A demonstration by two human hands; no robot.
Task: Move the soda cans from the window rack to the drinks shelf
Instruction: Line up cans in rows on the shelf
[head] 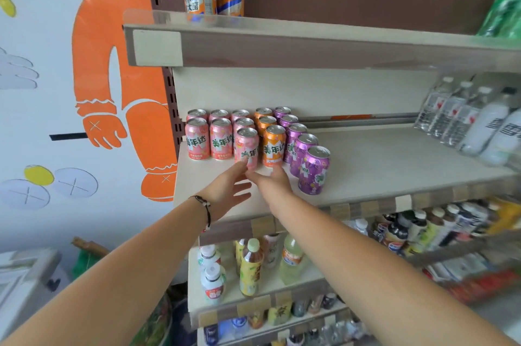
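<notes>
In the head view, your left hand (225, 190) and right hand (272, 181) both reach over the front edge of the drinks shelf (380, 168), just in front of the block of soda cans (253, 137). The fingers of your left hand are spread apart and hold nothing; its fingertips are at the base of the front pink can (246, 148), touching or nearly so. Your right hand lies flat just right of that can, below the front orange can (274, 145); its fingers look straight, clamped on nothing.

The cans stand upright in rows: pink at the left, orange beside them, purple at the right, with the front purple can (314, 171) nearest the shelf edge. To my eye you are at the placing end of a trip, squaring up the pink can. The window rack is not in view, so next you likely need to draw both hands back without tipping the front cans, then turn away for more.
</notes>
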